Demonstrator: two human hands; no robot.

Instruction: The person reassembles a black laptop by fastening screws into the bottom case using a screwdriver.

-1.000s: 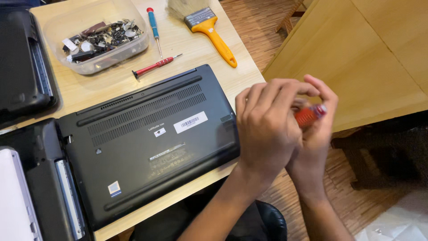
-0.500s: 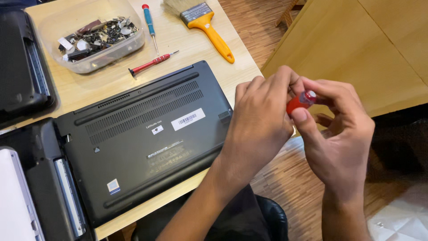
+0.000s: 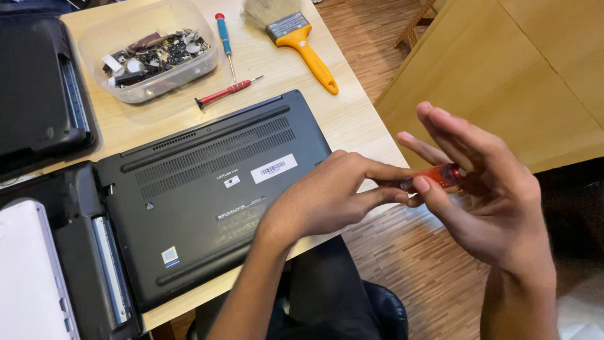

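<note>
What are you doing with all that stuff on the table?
A person holds a small red screwdriver between the left hand and the right hand, off the table's edge. A black laptop lies bottom-up on the wooden table. Nearby lie two more screwdrivers, a yellow-handled brush and a tub of small parts.

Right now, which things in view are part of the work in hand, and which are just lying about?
In hand:
- red tool, pinched between left hand and right hand
- black laptop, upside down by the left hand

Lying about:
- yellow-handled brush
- blue screwdriver
- red screwdriver
- clear tub of small parts
- other laptops at the left edge
</note>
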